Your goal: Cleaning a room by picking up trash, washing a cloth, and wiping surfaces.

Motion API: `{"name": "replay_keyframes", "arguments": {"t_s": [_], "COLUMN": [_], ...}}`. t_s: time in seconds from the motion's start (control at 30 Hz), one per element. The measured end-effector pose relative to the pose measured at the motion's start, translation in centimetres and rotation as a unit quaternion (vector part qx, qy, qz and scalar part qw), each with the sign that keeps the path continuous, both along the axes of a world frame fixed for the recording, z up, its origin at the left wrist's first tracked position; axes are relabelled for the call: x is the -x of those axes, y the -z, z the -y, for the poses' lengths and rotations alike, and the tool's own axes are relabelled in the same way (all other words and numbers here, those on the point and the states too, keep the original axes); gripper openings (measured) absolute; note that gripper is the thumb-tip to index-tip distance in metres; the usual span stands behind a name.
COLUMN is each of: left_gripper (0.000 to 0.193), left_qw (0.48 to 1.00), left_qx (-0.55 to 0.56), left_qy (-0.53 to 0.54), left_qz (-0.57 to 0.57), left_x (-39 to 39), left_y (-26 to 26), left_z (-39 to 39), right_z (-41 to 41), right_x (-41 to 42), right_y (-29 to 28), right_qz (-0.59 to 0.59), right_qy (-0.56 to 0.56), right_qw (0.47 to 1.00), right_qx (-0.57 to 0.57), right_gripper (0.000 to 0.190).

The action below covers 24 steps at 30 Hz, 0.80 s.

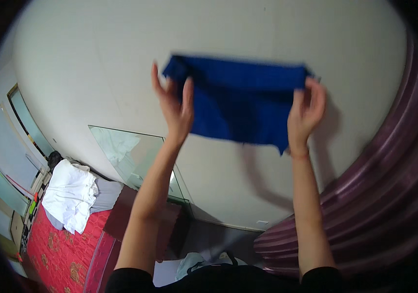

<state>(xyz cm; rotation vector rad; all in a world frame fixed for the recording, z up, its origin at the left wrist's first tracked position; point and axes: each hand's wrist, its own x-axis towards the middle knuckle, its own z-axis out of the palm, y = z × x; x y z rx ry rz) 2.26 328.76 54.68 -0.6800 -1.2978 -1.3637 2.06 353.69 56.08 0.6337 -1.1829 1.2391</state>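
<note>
A piece of dark blue cloth [245,106] is stretched sideways in front of a pale wall, its upper part folded over and a pointed corner hanging at the lower right. At its left end is my left hand [176,106], thumb over the front of the fabric and some fingertips hidden behind it; the index finger sticks up free. My right hand [306,113] pinches the right end between thumb and bent fingers. Motion blurs the fabric a little. Both forearms reach up from black sleeves.
On the left, a bed with a red patterned cover [66,252] bears a crumpled white garment [70,194]. A glass panel [135,154] leans against the wall [231,29]. Purple curtains [373,197] hang on the right. Low in front of me lies a pale plastic bag [190,264].
</note>
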Motion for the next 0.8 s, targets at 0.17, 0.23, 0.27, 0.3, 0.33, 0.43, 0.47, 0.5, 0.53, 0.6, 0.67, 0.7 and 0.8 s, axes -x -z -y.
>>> {"name": "replay_keyframes", "arguments": {"t_s": [0.17, 0.23, 0.27, 0.3, 0.33, 0.43, 0.47, 0.5, 0.53, 0.6, 0.67, 0.7, 0.8], "left_gripper": [0.063, 0.052, 0.052, 0.053, 0.053, 0.05, 0.048, 0.047, 0.045, 0.04, 0.035, 0.035, 0.039], "left_qw": [0.925, 0.823, 0.817, 0.813, 0.808, 0.825, 0.817, 0.81, 0.803, 0.802, 0.795, 0.786, 0.809], "left_qx": [0.216, 0.28, 0.294, 0.306, 0.309, 0.305, 0.338, 0.366, 0.388, 0.419, 0.45, 0.472, 0.433], "left_qy": [-0.292, -0.487, -0.493, -0.495, -0.501, -0.476, -0.462, -0.441, -0.427, -0.382, -0.327, -0.297, -0.311], "left_qz": [-0.111, -0.09, -0.052, -0.013, 0.012, 0.01, 0.069, 0.126, 0.15, 0.19, 0.239, 0.269, 0.248], "left_x": [7.1, 8.9, 9.0, 8.6, 8.6, 9.4, 9.0, 8.2, 7.4, 5.1, 2.4, 1.6, 2.2], "left_y": [-7.6, -6.1, -4.3, -2.2, 0.3, 11.6, 15.9, 20.2, 24.2, 31.1, 35.6, 36.8, 34.2], "left_z": [-0.1, -0.5, -0.5, -1.0, -0.2, 1.5, 1.9, 1.6, 1.8, 1.7, 2.0, 1.8, 2.5], "right_z": [1.5, 2.3, 2.4, 2.1, 2.6, 2.6, 2.7, 2.3, 2.2, 1.5, 0.8, 0.0, 0.9], "right_x": [6.3, 7.3, 7.4, 7.4, 7.0, 5.8, 5.9, 5.7, 5.2, 3.8, 2.8, 2.5, 2.9], "right_y": [-11.2, -9.0, -7.3, -4.9, -2.3, 7.8, 12.2, 16.4, 20.3, 27.8, 33.9, 36.2, 34.0], "right_qz": [-0.174, -0.081, -0.074, -0.065, -0.034, 0.033, 0.056, 0.078, 0.101, 0.162, 0.199, 0.231, 0.233], "right_qy": [0.266, 0.456, 0.467, 0.48, 0.465, 0.445, 0.425, 0.41, 0.393, 0.357, 0.336, 0.293, 0.265], "right_qw": [0.925, 0.842, 0.832, 0.82, 0.822, 0.812, 0.816, 0.815, 0.811, 0.791, 0.775, 0.789, 0.802], "right_qx": [-0.208, -0.275, -0.29, -0.306, -0.326, -0.376, -0.389, -0.402, -0.422, -0.47, -0.497, -0.489, -0.481], "right_gripper": [0.045, 0.052, 0.046, 0.043, 0.037, 0.025, 0.024, 0.024, 0.025, 0.026, 0.026, 0.029, 0.031]}}
